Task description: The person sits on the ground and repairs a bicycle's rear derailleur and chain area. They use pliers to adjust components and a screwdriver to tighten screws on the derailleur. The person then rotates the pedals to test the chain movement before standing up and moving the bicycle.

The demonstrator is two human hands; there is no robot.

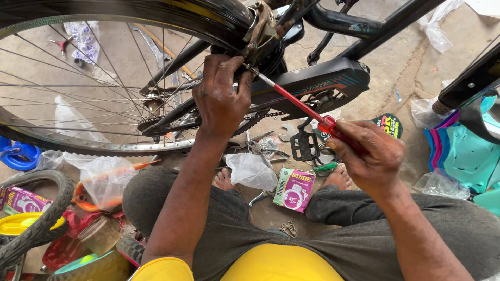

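Observation:
My left hand [221,96] reaches up to the bicycle's rear brake [259,27] beside the black tyre [172,13], fingers closed around a part by the frame. My right hand [372,154] grips the red handle of a screwdriver [304,108]; its metal tip points up-left and meets the brake area just beside my left fingers. Under both hands are the chain [260,117], the black chain guard [317,78] and a black pedal [303,144]. The spoked rear wheel [78,88] fills the left side.
On the concrete floor between my knees lie a pink and white small box [293,188], a crumpled plastic bag [251,170], wrenches [271,151] and a green-handled tool [325,167]. A loose tyre [39,221], bags and containers crowd the left; teal and pink sheets [463,156] lie right.

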